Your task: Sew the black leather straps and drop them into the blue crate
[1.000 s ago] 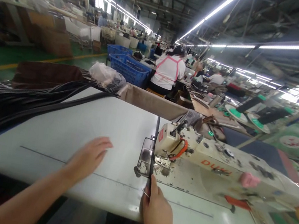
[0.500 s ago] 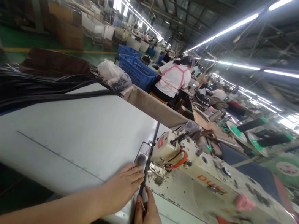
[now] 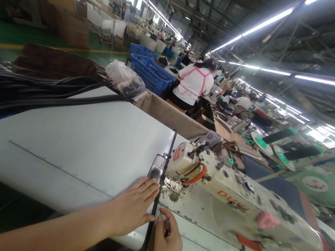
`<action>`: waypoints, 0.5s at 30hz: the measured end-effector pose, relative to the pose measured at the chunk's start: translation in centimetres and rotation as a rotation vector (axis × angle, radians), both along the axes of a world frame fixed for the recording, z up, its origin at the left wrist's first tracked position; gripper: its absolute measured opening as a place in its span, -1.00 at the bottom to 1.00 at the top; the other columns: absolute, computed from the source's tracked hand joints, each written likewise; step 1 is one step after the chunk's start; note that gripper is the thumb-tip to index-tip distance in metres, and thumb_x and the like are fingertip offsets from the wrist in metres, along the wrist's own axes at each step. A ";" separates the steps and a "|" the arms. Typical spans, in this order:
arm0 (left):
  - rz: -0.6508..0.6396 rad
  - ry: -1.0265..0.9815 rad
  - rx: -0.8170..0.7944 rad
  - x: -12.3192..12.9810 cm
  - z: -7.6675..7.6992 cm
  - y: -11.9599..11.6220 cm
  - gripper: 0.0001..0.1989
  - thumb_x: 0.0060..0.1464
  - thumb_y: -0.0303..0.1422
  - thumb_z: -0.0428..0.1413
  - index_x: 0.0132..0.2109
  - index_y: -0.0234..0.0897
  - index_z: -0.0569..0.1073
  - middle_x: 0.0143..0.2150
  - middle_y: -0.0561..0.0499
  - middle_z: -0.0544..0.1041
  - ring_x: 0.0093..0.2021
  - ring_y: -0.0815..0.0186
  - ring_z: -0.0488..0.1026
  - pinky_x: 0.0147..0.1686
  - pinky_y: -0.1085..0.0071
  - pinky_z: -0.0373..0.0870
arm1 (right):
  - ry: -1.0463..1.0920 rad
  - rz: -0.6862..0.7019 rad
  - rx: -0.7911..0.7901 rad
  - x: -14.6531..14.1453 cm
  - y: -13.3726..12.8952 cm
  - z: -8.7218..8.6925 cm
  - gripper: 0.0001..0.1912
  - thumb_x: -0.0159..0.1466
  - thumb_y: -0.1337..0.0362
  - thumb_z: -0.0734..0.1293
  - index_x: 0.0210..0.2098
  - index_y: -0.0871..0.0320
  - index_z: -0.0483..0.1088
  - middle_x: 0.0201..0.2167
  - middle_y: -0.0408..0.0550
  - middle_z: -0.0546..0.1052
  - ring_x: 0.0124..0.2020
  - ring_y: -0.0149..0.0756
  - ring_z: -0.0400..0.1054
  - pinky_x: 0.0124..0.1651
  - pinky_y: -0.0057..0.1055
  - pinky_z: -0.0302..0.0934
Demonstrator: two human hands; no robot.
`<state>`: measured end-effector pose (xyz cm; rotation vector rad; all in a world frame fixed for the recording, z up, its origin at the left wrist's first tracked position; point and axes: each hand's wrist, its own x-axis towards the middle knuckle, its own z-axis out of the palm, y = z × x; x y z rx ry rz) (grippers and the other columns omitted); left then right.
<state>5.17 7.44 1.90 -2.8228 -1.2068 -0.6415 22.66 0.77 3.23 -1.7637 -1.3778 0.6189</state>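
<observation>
A long black strap (image 3: 158, 197) runs front to back across the sewing machine (image 3: 218, 186), passing beside the presser foot, and its near end hangs over the table's front edge. My left hand (image 3: 135, 206) lies flat with fingers stretched out, its fingertips at the strap's left edge. On the other side, my right hand (image 3: 167, 244) is curled close to the strap, thumb and forefinger bent toward it. A small dark metal piece shows inside those fingers, too hidden to name. Left of the needle area lies a shiny metal plate (image 3: 155, 171).
A bundle of black straps (image 3: 30, 95) lies on the left of the white table (image 3: 87, 137). Behind stand a fabric-lined bin (image 3: 169, 115) and blue crates (image 3: 151, 73). A person (image 3: 194, 82) sits beyond. Thread cones (image 3: 302, 152) and a fan (image 3: 322, 185) are at right.
My right hand has shifted slightly and come a little away from the strap. My left hand's thumb now shows spread toward the strap. The whole view has moved slightly.
</observation>
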 end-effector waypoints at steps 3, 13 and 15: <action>-0.001 -0.014 -0.011 -0.1 -0.1 0.0 -0.27 0.39 0.08 -0.11 0.42 -0.38 0.29 0.47 -0.22 0.29 0.48 0.02 0.18 0.43 0.06 0.06 | 0.021 -0.001 -0.001 -0.3 0.0 0.2 -0.54 0.33 -0.06 0.29 -0.13 0.17 0.61 -0.56 -0.12 0.52 -0.54 -0.27 0.35 -0.43 -0.43 0.28; -0.005 0.021 0.004 -0.1 0.1 0.0 -0.26 0.39 0.10 -0.13 0.40 -0.41 0.31 0.46 -0.22 0.30 0.48 0.01 0.19 0.44 0.06 0.05 | 0.052 0.017 -0.021 -0.3 -0.1 0.4 -0.59 0.33 -0.02 0.30 -0.16 0.17 0.60 -0.55 -0.13 0.52 -0.54 -0.28 0.33 -0.42 -0.43 0.27; -0.002 0.008 0.004 -0.1 0.0 0.0 -0.28 0.38 0.09 -0.10 0.40 -0.37 0.32 0.45 -0.20 0.32 0.48 0.03 0.19 0.44 0.07 0.05 | 0.048 0.022 -0.017 -0.3 -0.1 0.3 -0.60 0.33 -0.01 0.30 -0.16 0.17 0.61 -0.55 -0.14 0.52 -0.54 -0.29 0.33 -0.42 -0.43 0.26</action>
